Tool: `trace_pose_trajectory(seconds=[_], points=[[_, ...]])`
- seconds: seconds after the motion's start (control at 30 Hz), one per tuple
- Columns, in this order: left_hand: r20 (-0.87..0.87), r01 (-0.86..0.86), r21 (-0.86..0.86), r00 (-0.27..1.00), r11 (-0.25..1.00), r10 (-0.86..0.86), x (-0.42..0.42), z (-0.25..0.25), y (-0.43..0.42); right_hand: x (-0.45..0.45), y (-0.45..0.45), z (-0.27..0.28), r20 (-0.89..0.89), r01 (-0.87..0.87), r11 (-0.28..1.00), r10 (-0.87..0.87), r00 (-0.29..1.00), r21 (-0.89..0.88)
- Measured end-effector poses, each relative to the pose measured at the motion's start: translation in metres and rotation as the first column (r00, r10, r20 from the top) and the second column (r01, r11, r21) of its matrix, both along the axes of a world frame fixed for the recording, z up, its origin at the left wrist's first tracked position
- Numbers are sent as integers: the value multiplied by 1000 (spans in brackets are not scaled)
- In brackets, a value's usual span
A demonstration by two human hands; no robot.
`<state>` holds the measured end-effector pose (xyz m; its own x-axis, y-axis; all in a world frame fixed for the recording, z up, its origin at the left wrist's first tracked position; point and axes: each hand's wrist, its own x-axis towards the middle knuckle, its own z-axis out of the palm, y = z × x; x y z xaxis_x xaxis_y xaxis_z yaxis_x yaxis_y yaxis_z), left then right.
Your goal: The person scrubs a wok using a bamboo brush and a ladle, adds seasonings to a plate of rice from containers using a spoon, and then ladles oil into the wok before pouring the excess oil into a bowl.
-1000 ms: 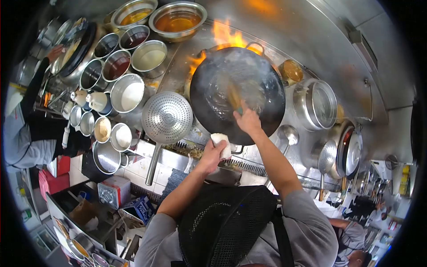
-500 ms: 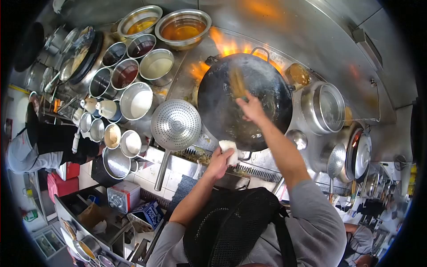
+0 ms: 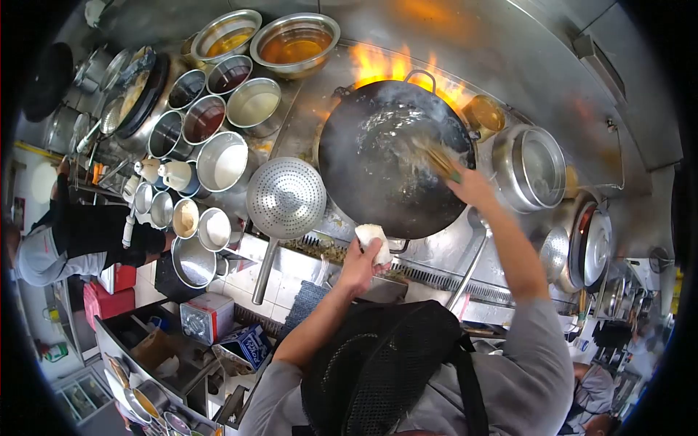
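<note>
A large black wok [image 3: 356,167] sits over flames, with water splashing and steam rising inside it. My right hand [image 3: 472,187] is closed around a bamboo wok brush [image 3: 440,158], whose bristles are blurred against the wok's right inner side. A folded white cloth [image 3: 372,240] is gripped in my left hand [image 3: 358,267] at the wok's near rim, just left of the near loop handle [image 3: 401,248]. Whether the cloth touches the rim cannot be made out. Left of the wok lies a perforated strainer ladle [image 3: 286,198], its handle pointing toward me.
Flames [image 3: 392,67] rise behind the wok. Several metal pots of sauces and seasonings, including a white-filled pot [image 3: 222,163], stand to the left. A lidded-looking steel pot [image 3: 538,167] and a ladle [image 3: 476,240] are at right. Another person [image 3: 54,251] stands at far left.
My right hand and the brush have swept from the wok's middle to its right side. More steam and splashing water show in the wok. My left hand stays nearly in place.
</note>
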<state>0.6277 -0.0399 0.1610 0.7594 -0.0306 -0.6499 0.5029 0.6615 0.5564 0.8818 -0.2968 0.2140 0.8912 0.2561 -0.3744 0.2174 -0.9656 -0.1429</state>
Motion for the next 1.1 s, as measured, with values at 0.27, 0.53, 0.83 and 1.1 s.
trace_pose_trajectory(seconds=[0.27, 0.53, 0.83, 1.1], points=[[-4, 0, 7, 1000, 1000, 0, 7, 4, -1, -84, 106, -3, -125, -28, 985, 50, 991, 172], [-45, 9, 58, 999, 998, -7, 8, -3, 2, 7, 20, -8, 250, 94, 995, -82, 965, -38], [32, 5, 53, 999, 999, -6, 8, -5, 0, -51, 174, -15, -444, 465, 522, -175, 879, 715], [-16, 45, 86, 999, 995, -44, 6, 5, -1, -66, -24, 36, -322, -269, 963, 245, 914, -31]])
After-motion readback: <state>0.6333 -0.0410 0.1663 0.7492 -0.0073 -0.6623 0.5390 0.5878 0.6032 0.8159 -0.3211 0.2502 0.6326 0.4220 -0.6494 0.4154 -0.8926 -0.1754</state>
